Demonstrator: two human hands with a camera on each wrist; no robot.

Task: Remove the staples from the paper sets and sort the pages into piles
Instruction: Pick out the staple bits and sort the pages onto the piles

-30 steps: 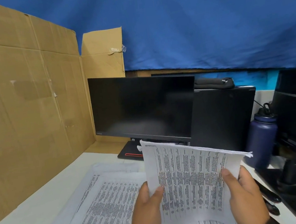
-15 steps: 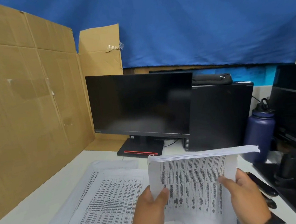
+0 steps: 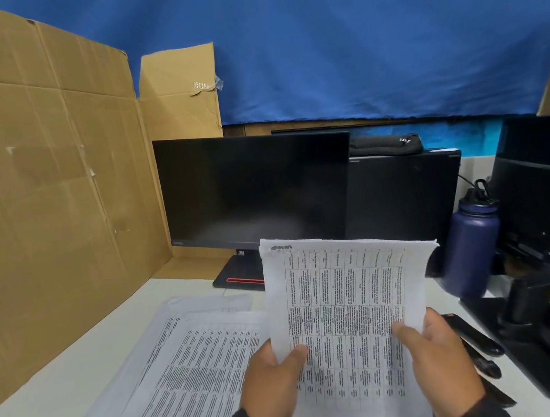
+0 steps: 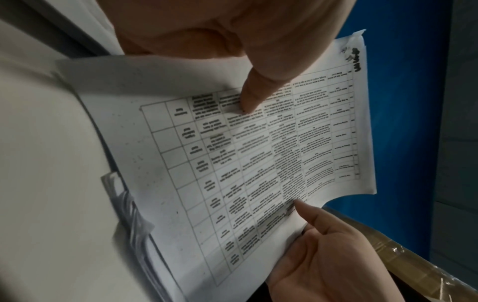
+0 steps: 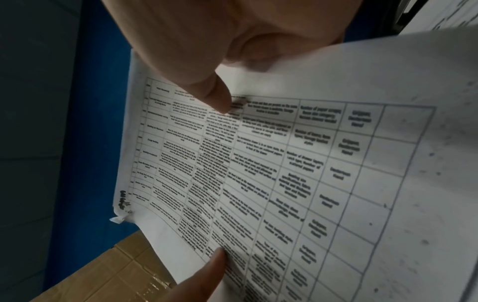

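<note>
Both hands hold one white printed paper set (image 3: 343, 302) upright above the near edge of the white desk (image 3: 64, 373), its printed table turned sideways and facing the person. Left hand (image 3: 273, 380) grips the set's lower left edge, thumb lying across the print, fingers behind the sheets. Right hand (image 3: 442, 357) grips the lower right edge the same way, thumb on the front.

Left wrist view: left thumb (image 4: 254, 96) presses on the table grid; the other hand (image 4: 325, 255) pinches the opposite margin. A small crumpled, torn spot sits at the set's top corner (image 4: 346, 51), beside a dark blurred logo. Whether a staple sits there cannot be told. Right wrist view shows the same corner (image 5: 124, 208), dog-eared.

On the desk, left of the held set, a flat pile of white printed pages (image 3: 188, 368) lies spread, sheets slightly offset. More sheets (image 4: 129, 214) lie under the held set at the near edge.

Far side: black monitor with a red-striped base (image 3: 251, 190), screen dark; to its right a black computer tower (image 3: 403, 196) with a black pouch (image 3: 385, 145) on top. A dark blue metal water bottle (image 3: 471, 239) stands right of the tower. Black equipment (image 3: 546, 249) fills the right edge; black elongated items (image 3: 474, 333) lie on the desk beside the right hand. Brown cardboard panel (image 3: 47, 196) walls the left; blue cloth (image 3: 351, 39) hangs behind.
</note>
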